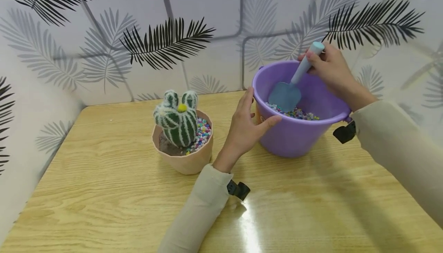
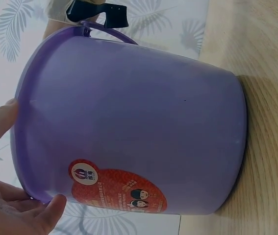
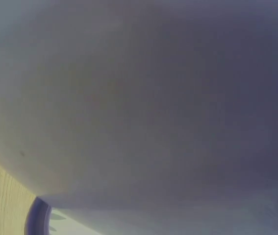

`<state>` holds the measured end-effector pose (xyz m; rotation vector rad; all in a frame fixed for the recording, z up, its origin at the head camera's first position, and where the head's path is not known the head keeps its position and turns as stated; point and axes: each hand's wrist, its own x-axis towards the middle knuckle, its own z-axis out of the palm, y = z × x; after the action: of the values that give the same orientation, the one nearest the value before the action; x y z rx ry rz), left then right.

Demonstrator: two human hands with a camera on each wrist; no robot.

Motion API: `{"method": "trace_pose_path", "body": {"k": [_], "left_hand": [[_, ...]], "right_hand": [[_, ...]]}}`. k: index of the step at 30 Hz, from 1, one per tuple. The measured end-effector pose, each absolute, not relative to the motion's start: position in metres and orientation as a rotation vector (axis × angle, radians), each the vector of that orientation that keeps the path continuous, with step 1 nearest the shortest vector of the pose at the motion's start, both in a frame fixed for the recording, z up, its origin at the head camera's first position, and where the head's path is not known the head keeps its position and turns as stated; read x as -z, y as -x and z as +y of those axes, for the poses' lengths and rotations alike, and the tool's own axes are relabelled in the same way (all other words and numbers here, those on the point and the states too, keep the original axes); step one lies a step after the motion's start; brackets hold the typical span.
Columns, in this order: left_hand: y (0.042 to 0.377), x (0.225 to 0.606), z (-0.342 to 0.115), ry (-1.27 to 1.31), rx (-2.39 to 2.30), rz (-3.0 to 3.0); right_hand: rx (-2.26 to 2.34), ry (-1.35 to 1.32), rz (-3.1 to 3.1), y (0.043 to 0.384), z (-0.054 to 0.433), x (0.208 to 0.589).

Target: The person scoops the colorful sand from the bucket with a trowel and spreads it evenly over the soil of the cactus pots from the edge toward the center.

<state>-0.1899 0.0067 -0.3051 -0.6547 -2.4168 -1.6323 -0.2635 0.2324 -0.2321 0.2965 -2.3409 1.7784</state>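
Observation:
My right hand (image 1: 327,66) grips the light blue handle of a small shovel (image 1: 285,95), tilted with its blade down inside the purple bucket (image 1: 288,141). Small multicoloured pebbles (image 1: 299,113) lie in the bucket, and the blade's lower edge meets them. Against the near-left side of the bucket rests my left hand (image 1: 242,124), thumb and fingers spread at the rim; the left wrist view has its thumb (image 2: 4,120) touching the rim. The bucket's grey-purple wall (image 3: 139,112) fills most of the right wrist view, blurred, and the right hand is hidden there.
Left of the bucket stands a peach pot (image 1: 187,164) with a knitted green cactus (image 1: 180,130), grey soil and coloured pebbles on its right side. Behind the wooden table (image 1: 104,183) rises a leaf-patterned wall (image 1: 214,60). A red label (image 2: 121,188) marks the bucket.

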Motion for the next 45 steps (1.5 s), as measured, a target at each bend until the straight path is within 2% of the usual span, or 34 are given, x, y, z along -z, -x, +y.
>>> {"method": "trace_pose_path", "body": {"k": [5, 45], "left_hand": [[0.1898, 0.3048, 0.0065, 0.664, 1.623, -2.426], [0.1902, 0.3032, 0.0038, 0.693, 1.582, -2.418]], "right_hand": [[-1.983, -0.372, -2.229, 0.2622, 0.2332, 0.236], [-2.16, -0.302, -2.186, 0.2608, 0.2336, 0.241]]}}
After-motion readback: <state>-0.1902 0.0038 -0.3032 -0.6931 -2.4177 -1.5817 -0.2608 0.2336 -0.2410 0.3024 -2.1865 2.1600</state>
